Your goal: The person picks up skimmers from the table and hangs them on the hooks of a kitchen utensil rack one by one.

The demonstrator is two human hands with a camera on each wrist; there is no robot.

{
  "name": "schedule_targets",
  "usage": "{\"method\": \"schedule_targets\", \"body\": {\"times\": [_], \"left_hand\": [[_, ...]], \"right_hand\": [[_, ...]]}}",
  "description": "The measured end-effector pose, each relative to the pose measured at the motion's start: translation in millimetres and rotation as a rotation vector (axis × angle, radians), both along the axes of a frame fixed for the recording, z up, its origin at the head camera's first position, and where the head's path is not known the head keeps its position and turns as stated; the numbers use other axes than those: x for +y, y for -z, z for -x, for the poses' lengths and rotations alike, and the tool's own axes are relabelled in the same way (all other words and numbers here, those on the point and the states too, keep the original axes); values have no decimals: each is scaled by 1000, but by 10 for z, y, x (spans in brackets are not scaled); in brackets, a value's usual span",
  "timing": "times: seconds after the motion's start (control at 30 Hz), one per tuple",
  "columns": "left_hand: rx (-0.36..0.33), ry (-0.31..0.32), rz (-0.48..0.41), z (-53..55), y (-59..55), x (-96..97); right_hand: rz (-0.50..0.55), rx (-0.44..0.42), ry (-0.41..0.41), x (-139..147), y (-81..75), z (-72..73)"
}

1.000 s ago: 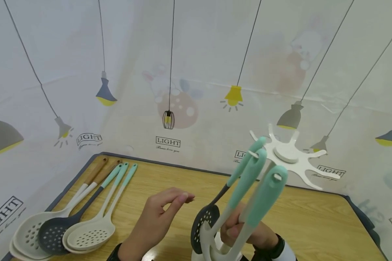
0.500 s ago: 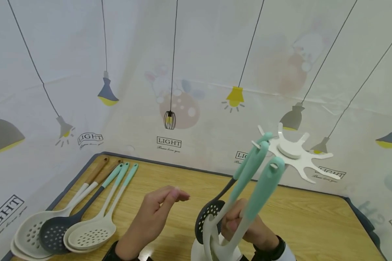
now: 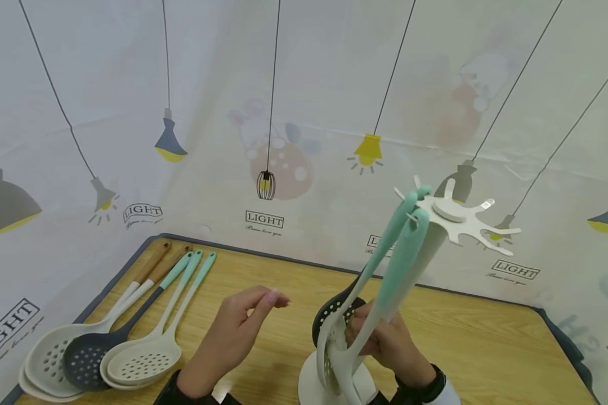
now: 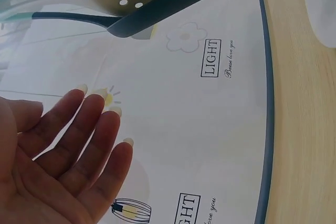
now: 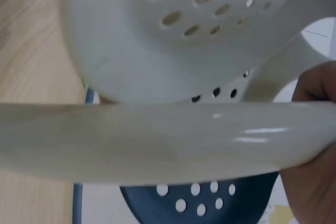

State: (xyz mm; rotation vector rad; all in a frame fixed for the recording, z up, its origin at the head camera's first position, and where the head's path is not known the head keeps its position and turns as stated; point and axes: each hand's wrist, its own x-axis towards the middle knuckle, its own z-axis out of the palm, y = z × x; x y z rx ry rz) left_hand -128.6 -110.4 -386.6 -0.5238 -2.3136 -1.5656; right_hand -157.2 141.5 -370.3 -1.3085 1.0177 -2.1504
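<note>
My right hand [image 3: 395,346] grips the post [image 3: 428,247] of a white utensil stand, which leans to the right. Several utensils with mint-green handles hang from the stand's hooked top [image 3: 448,211]. One is a dark perforated skimmer [image 3: 324,318]; the others have pale heads [image 3: 342,360], overlapping in front of the hand. The stand's round white base [image 3: 309,379] shows below them. In the right wrist view, pale heads [image 5: 131,140] mostly hide the grip. My left hand [image 3: 238,326], also palm-up in the left wrist view, is held apart from the utensils, its fingers loosely bent around nothing.
At the left of the wooden table [image 3: 263,275] lies a row of skimmers, some pale [image 3: 144,360] and one dark [image 3: 88,360], with mint or wooden handles. A dark border edges the table. Behind it hangs a lamp-printed sheet [image 3: 314,225].
The stand's top has risen and the hanging utensils have shifted round to the left of the post. More of the base shows. My left hand has drifted slightly left.
</note>
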Motion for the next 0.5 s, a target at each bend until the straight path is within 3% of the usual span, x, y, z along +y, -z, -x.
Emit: {"method": "schedule_targets", "body": {"times": [0.1, 0.23, 0.37, 0.5], "left_hand": [[-38, -20, 23, 8, 4, -13], [-138, -9, 68, 27, 29, -23], [-254, 11, 183, 58, 68, -68], [-325, -36, 316, 104, 121, -126]], "right_hand": [[-38, -16, 103, 15, -46, -13], [-83, 28, 275, 27, -104, -20], [-122, 62, 435, 26, -122, 1], [-177, 99, 596, 48, -114, 28]]}}
